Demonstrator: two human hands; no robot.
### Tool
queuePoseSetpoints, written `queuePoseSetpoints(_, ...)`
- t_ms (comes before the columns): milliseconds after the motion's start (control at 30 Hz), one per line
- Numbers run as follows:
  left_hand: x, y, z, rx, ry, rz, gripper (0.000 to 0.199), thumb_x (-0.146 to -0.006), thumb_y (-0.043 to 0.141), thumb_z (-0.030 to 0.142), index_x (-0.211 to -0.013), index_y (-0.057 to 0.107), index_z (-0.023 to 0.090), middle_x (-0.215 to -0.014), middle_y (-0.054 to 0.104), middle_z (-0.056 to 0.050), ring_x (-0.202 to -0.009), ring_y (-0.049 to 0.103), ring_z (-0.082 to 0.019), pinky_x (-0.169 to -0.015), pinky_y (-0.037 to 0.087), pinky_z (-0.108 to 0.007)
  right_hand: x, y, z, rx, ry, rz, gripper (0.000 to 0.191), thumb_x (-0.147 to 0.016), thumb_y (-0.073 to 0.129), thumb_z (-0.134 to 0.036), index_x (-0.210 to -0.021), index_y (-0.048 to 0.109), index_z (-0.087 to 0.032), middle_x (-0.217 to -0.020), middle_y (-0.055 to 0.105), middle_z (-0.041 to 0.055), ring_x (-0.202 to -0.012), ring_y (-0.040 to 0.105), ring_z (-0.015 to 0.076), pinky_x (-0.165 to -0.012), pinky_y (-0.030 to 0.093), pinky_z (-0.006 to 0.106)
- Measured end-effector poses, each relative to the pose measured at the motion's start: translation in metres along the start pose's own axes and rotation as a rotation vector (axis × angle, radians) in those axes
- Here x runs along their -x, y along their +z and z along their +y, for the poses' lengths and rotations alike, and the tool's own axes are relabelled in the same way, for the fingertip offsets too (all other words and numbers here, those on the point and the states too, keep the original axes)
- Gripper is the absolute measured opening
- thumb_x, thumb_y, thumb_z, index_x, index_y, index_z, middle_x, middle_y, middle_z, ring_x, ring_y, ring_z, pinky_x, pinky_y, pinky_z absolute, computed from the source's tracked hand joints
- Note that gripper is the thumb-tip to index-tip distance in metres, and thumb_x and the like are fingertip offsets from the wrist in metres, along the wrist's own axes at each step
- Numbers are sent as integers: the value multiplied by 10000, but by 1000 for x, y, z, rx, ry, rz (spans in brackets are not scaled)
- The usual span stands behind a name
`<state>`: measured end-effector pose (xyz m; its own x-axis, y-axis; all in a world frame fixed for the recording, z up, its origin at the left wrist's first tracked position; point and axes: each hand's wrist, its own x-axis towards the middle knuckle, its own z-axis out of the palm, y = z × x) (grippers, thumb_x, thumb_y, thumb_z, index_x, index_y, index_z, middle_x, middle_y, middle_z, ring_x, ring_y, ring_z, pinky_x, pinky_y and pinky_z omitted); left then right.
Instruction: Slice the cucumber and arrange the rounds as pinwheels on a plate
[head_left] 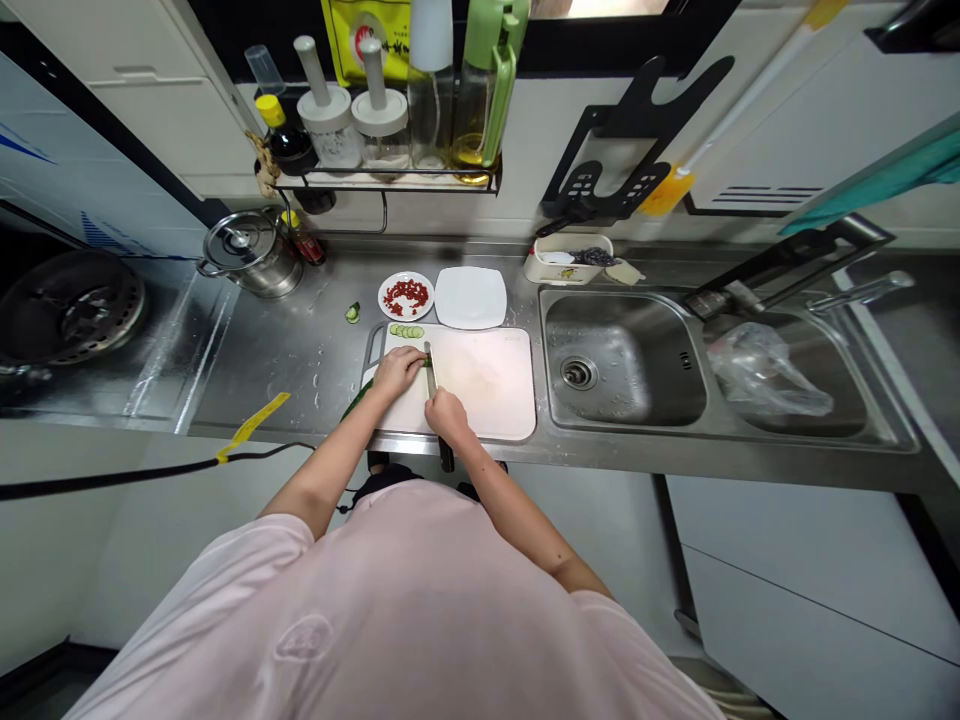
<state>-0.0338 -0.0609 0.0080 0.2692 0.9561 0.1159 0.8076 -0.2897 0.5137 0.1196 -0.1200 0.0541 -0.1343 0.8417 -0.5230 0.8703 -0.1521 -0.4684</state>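
Observation:
My right hand is closed round the handle of a kitchen knife, its blade pointing away from me over a white cutting board. Left of the blade, my left hand presses a cucumber onto the board, fingers curled close to the blade. Most of the cucumber lies under that hand and forearm; its dark green end shows at the board's left edge. Several pale cucumber slices lie in a row at the board's top left corner.
Behind the board stand a plate of chopped red pieces and a white square plate. A cucumber end lies left of them. A steel pot is at the back left, a sink to the right. A bottle rack hangs above.

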Motion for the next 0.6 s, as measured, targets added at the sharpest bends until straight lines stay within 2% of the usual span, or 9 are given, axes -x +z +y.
queuePoseSetpoints(267, 0, -1, 1, -9, 12, 3, 256, -910, 457, 263, -1050, 670, 245, -1046, 661, -45, -1000, 575, -199, -904, 444, -344, -6, 1, -2, 5, -15, 29, 270, -903, 380, -192, -1068, 575, -103, -1011, 664, 166, -937, 636, 254, -721, 438, 292)
queuePoseSetpoints(600, 0, 0, 0, -3, 5, 2, 257, -904, 471, 263, -1065, 671, 251, -1052, 660, -50, -1011, 574, -205, -908, 443, -353, -3, 1, -2, 9, 12, -3, 268, -907, 390, -198, -1080, 574, -107, -1026, 660, 173, -958, 633, 252, -746, 442, 295)
